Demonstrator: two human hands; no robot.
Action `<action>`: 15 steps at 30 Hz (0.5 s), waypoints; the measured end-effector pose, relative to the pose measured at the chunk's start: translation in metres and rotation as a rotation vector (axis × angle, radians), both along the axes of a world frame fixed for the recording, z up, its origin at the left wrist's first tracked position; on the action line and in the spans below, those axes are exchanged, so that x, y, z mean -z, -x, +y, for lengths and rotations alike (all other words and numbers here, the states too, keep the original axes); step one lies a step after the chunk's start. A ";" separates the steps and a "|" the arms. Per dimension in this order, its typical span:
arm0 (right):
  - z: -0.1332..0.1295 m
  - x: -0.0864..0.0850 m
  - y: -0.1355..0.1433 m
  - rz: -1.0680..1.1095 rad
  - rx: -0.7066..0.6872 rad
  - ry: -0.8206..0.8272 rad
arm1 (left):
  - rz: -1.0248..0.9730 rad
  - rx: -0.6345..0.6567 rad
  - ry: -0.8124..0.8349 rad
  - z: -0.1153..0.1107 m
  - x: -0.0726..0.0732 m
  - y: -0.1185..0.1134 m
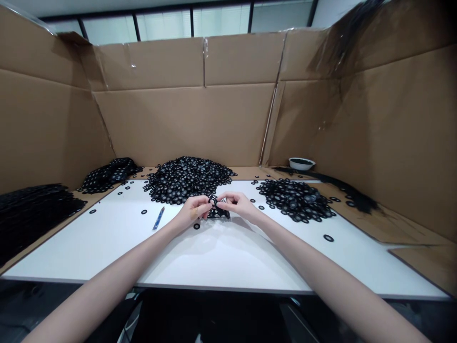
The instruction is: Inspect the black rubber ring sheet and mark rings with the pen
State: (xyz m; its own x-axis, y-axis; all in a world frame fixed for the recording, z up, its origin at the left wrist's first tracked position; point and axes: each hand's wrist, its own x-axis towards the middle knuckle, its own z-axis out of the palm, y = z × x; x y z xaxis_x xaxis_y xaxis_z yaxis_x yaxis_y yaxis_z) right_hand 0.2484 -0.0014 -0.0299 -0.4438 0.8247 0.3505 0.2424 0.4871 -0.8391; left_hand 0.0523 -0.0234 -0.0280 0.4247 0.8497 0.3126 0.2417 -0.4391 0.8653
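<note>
Both hands meet over the middle of the white table point(228, 257). My left hand point(193, 212) is closed, thumb and fingers pinching a small black piece with pale round holes point(217, 213), which looks like joined black rings. From the other side, the fingertips of my right hand point(240, 206) pinch the same piece near its top edge. Its lower part hangs down close to the tabletop. A single black ring point(196, 226) lies just below my left hand. The fingers partly hide the piece, so its fine detail cannot be made out.
A large heap of black rings point(185, 178) stands behind my hands, a smaller heap point(296, 200) at right. At left lie a blue pen-like item point(159, 218), a black holed bundle point(110, 175) and dark strands point(35, 214). A white bowl point(302, 165) sits back right. Cardboard walls point(153, 119) enclose the table.
</note>
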 end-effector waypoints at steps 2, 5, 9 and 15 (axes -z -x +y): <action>0.000 0.000 0.000 -0.035 0.028 -0.042 | 0.007 0.004 0.001 -0.001 0.000 0.000; 0.002 0.000 -0.001 -0.029 0.065 -0.045 | 0.019 0.018 0.017 -0.001 0.002 -0.001; 0.001 -0.001 0.001 -0.017 0.073 -0.048 | 0.088 0.004 -0.062 -0.001 0.007 -0.001; -0.002 -0.002 0.003 -0.039 0.085 -0.061 | 0.123 -0.016 -0.115 0.000 0.008 -0.002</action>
State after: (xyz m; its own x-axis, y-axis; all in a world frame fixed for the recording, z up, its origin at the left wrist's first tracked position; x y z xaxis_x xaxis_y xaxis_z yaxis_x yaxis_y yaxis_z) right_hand 0.2449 -0.0038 -0.0275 -0.3873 0.8375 0.3854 0.3166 0.5134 -0.7976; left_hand 0.0539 -0.0236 -0.0364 0.4521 0.8186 0.3542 0.3509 -0.5283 0.7731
